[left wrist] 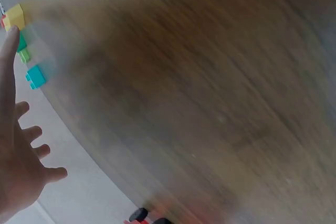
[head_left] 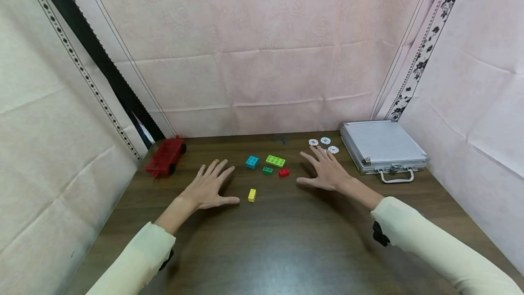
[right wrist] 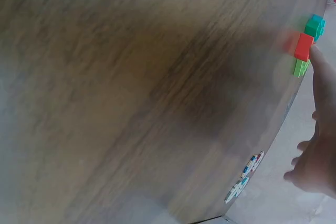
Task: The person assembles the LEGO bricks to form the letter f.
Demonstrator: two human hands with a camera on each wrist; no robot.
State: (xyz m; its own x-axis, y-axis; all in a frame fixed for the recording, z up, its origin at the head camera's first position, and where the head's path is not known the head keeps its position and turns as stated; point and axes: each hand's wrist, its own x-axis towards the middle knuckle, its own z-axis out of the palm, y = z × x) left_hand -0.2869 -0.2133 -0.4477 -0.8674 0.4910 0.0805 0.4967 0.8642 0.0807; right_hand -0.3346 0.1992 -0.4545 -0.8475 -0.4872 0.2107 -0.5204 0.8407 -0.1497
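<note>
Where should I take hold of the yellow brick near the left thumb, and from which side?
Pinch the yellow brick across its two long side faces, coming down from above with the left hand, whose thumb lies right next to it. It lies flat on the table, studs up, apart from the other bricks, so both sides look free for the fingers. Its short ends give less to hold.

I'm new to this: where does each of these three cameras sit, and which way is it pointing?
Head: worn on the head, facing forward and down at the dark wooden table; both sleeved arms, left hand and right hand show.
Left wrist: looks past that hand's spread fingers at the table.
Right wrist: looks along the table; fingers show.
Shared: all three see the small red plastic brick.
</note>
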